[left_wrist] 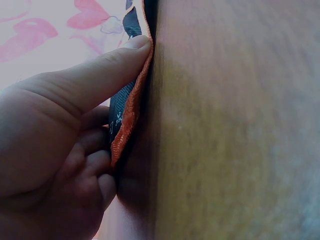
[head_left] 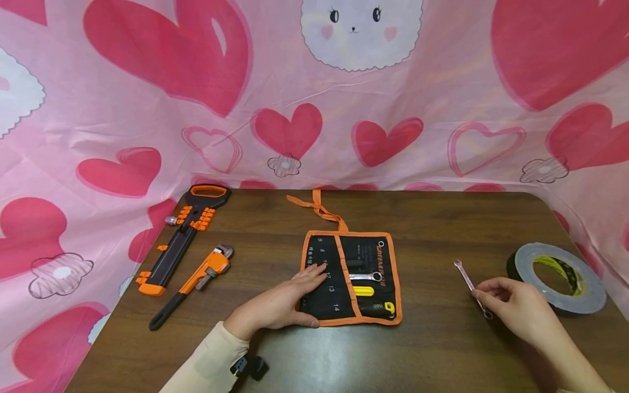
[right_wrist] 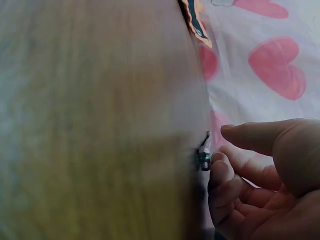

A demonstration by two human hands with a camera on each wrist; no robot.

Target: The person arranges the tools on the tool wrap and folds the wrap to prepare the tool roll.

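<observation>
My left hand [head_left: 300, 289] rests on the left part of a black tool pouch [head_left: 319, 308] with orange trim. In the left wrist view its thumb [left_wrist: 115, 62] lies at the pouch's orange edge [left_wrist: 131, 112]. A small combination wrench [head_left: 469, 278] lies slanted at the right. My right hand [head_left: 518, 305] is at it, fingertips right beside its shaft and loosely bent. The right wrist view shows a gap between thumb [right_wrist: 250, 136] and forefinger, with the wrench [right_wrist: 204, 152] just beyond the fingertips. Another wrench [head_left: 366, 277] and a yellow strip [head_left: 363, 291] show in the pouch's pockets.
An orange pipe wrench [head_left: 201, 278] and a long black-and-orange tool holder [head_left: 184, 240] lie at the left. A grey roll of tape [head_left: 585, 284] lies close to my right hand. The pouch's orange tie [head_left: 329, 214] trails backward. Heart-printed cloth [head_left: 334, 87] surrounds the table.
</observation>
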